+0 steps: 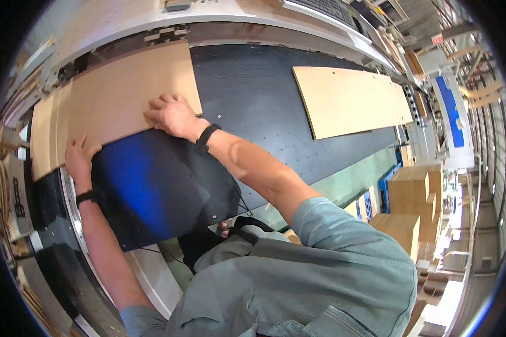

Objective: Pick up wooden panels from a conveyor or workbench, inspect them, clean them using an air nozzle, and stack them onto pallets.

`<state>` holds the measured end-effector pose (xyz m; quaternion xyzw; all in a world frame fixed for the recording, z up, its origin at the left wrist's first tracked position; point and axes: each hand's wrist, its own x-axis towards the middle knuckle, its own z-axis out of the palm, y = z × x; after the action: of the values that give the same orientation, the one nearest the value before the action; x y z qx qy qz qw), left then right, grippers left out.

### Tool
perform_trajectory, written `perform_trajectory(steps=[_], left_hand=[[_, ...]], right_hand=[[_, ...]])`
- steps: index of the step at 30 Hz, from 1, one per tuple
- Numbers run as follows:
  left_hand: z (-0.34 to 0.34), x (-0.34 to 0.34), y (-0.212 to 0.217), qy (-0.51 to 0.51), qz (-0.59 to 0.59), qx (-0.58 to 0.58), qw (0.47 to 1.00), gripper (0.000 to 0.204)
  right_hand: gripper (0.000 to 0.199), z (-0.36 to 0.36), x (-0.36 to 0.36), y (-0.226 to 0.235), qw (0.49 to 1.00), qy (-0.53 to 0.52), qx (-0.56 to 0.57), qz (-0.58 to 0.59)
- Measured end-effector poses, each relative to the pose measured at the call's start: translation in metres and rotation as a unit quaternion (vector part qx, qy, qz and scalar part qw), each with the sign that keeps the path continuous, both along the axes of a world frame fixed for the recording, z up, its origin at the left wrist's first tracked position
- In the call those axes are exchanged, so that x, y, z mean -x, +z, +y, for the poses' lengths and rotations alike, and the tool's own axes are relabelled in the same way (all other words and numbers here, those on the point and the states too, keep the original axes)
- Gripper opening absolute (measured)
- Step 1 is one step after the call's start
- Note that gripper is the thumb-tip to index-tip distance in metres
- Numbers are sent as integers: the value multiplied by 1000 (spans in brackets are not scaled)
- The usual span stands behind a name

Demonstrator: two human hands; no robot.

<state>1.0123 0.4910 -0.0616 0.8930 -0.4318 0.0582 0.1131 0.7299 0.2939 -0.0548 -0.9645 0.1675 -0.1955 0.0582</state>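
Note:
A long light-brown wooden board (112, 92) lies at the left on a dark machine bed. My right hand (174, 115) is at the board's near edge towards its right end, with bent fingers closed on the board. Further left, my left hand (80, 160) touches the near edge, thumb and forefinger spread apart, the other fingers partly hidden. Beneath my left hand's fingers, a paler strip of board (44, 135) runs along the left end. Both wrists wear black bands.
Another wooden board (348, 101) lies at the right of the dark bed (247, 84). A pale machine beam (230, 14) crosses the far side, with a keyboard (326, 8) on top. Stacked light-brown blocks (407, 196) stand at the right. A thin black cable hangs near my waist.

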Motion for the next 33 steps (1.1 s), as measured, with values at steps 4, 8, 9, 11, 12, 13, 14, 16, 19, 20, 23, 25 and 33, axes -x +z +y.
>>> perform_trajectory(steps=[4,8,9,11,12,13,14,16,19,20,23,25,33], left_hand=[[10,-8,-8,8,-22,-14,1000,68],[12,-5,1,4,-35,-17,999,69],[-1,1,2,-5,-25,-16,1000,68],[-14,3,5,-42,-43,-14,998,67],[-12,0,4,-50,-30,-30,998,65],[-5,-6,3,-56,-20,-47,997,64],[9,-14,-1,-72,-32,-33,996,64],[4,12,-6,-47,-2,-53,997,67],[-12,90,-12,-82,53,37,995,59],[-29,136,-13,-144,88,97,981,56],[-89,269,-18,-253,350,209,877,47],[-135,367,-5,-284,428,133,848,53],[-302,567,-20,-322,565,152,744,64]], right_hand=[[26,7,-6,-6,1000,-1,9,-1],[32,7,-10,2,999,-11,-12,28],[33,0,-2,1,999,-27,-13,29],[36,-3,9,7,996,-88,-8,24],[36,6,16,11,995,-100,-11,14],[36,16,23,16,994,-109,-14,1],[36,26,31,22,994,-84,-73,17],[36,30,88,24,978,-42,-202,-31],[33,29,213,54,921,-97,-350,-143],[27,26,260,55,898,-197,-329,-215],[31,0,386,37,708,-507,-278,-405],[42,-24,468,16,593,-590,-296,-461],[38,-104,550,-22,392,-259,-632,-616]])
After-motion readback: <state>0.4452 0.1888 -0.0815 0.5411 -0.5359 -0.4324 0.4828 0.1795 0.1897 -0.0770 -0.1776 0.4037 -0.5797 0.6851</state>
